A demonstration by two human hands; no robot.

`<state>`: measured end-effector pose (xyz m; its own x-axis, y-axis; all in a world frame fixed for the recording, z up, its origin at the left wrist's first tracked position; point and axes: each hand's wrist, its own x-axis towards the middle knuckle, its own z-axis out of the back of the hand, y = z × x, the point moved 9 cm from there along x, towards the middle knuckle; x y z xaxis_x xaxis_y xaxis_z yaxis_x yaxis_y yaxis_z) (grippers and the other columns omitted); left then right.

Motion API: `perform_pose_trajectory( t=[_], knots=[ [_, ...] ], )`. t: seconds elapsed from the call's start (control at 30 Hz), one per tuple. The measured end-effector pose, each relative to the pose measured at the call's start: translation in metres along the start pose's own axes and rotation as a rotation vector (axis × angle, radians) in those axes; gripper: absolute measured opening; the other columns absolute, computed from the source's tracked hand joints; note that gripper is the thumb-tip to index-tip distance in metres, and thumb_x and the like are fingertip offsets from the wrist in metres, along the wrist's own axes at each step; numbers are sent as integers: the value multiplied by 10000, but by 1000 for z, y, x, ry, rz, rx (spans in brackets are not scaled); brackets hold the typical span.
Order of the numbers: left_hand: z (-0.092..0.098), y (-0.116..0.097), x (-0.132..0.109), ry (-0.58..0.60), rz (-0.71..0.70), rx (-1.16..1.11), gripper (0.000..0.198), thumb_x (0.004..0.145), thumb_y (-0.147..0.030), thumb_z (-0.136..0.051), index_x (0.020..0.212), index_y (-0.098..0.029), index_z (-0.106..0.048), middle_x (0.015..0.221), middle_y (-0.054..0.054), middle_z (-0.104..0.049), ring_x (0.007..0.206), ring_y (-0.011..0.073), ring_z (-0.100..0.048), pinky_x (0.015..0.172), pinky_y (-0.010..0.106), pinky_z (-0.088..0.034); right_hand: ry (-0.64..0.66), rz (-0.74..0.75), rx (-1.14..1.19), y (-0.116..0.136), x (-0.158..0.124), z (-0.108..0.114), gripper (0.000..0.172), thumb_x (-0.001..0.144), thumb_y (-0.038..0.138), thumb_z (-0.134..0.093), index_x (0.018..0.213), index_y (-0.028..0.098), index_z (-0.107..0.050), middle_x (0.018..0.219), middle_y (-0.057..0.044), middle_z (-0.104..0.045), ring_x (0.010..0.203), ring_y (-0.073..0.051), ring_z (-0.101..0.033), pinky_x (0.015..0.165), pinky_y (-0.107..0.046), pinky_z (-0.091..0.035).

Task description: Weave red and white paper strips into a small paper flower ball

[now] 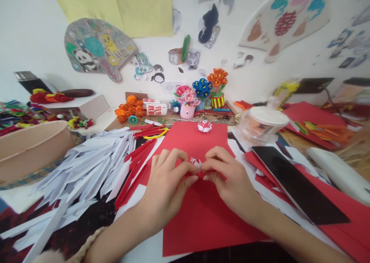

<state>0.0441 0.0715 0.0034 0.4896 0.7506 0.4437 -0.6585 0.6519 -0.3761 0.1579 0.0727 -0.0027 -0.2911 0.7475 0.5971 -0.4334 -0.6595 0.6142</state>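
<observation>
Between my two hands is a small red-and-white folded paper piece (195, 162), held over a large red sheet (199, 213). My left hand (170, 178) pinches its left side with thumb and index finger. From the right, my right hand (225, 172) pinches it too, fingertips almost meeting the left ones. Fingers cover most of the piece, so its full shape is hidden. Farther back on the red sheet rests a round red-and-white folded paper ornament (204, 127), apart from both hands.
Left of the sheet lie a heap of white paper strips (95, 159), red strips (135, 166) and a beige bowl (34, 143). To the right are a black-screened tablet (297, 186), a lidded cup (263, 124) and a white case (338, 174). Craft flowers (187, 97) stand behind.
</observation>
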Motion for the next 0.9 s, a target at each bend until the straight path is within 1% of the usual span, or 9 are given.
perform_pose_trajectory(
  t=[0.13, 0.3, 0.4, 0.47, 0.5, 0.57, 0.63, 0.8, 0.9],
  knots=[
    [-4, 3, 2, 64, 69, -49, 147, 917, -119, -503, 854, -218, -592, 982, 30, -558, 871, 212, -467, 713, 350, -314, 25, -9, -33, -1, 0, -3, 318, 777, -93, -432, 774, 189, -578, 848, -38, -493, 762, -184, -490, 605, -287, -485],
    [-1, -1, 3, 36, 46, -13, 154, 904, -116, -482, 835, -209, -584, 990, 44, -578, 866, 218, -474, 710, 356, -319, 50, -12, -40, 0, 0, -5, 325, 753, -101, -440, 773, 201, -559, 853, -31, -505, 775, -187, -497, 618, -291, -476],
    [2, -1, 3, 23, 61, -86, 105, 929, -248, -540, 844, -217, -595, 976, 32, -590, 872, 215, -492, 742, 368, -347, 60, -33, -21, -3, 2, -3, 234, 830, -12, -509, 757, 205, -562, 851, -27, -516, 784, -189, -525, 668, -320, -490],
    [5, 4, 4, 10, 106, -174, 134, 936, -281, -542, 833, -222, -604, 946, 22, -599, 870, 207, -506, 763, 370, -370, 78, -99, 59, -10, 2, -3, 104, 863, 117, -610, 855, 220, -596, 943, -36, -547, 868, -201, -567, 768, -361, -514],
    [6, 7, 5, 5, 128, -231, 158, 943, -280, -529, 821, -222, -612, 926, 19, -602, 866, 202, -514, 767, 366, -383, 88, -147, 124, -14, 2, -3, 160, 844, 188, -676, 976, 237, -600, 1041, -48, -562, 937, -212, -584, 819, -379, -520],
    [6, 11, 6, 3, 159, -348, 204, 949, -272, -512, 795, -222, -635, 892, 21, -603, 862, 196, -533, 770, 354, -409, 138, -254, 256, -23, 1, -10, 533, 764, 279, -781, 1227, 272, -516, 1254, -76, -548, 1076, -233, -586, 896, -402, -518],
    [6, 13, 7, 5, 174, -438, 235, 945, -270, -515, 755, -217, -643, 862, 22, -599, 851, 193, -549, 767, 346, -427, 208, -334, 333, -26, 0, -18, 707, 709, 298, -827, 1315, 278, -463, 1336, -84, -551, 1126, -241, -589, 925, -413, -511],
    [11, 15, 8, -35, 219, -498, 224, 914, -248, -546, 702, -206, -605, 816, 9, -579, 816, 183, -567, 770, 350, -443, 260, -385, 312, -24, -1, -23, 465, 688, 270, -835, 1108, 231, -638, 1062, -43, -720, 967, -231, -661, 879, -406, -513],
    [12, 14, 8, -24, 230, -485, 190, 891, -268, -583, 716, -208, -629, 823, 9, -563, 813, 185, -569, 777, 359, -444, 264, -355, 307, -19, 0, -22, 440, 682, 248, -835, 1086, 235, -659, 1056, -34, -729, 935, -218, -667, 856, -386, -521]
  ],
)
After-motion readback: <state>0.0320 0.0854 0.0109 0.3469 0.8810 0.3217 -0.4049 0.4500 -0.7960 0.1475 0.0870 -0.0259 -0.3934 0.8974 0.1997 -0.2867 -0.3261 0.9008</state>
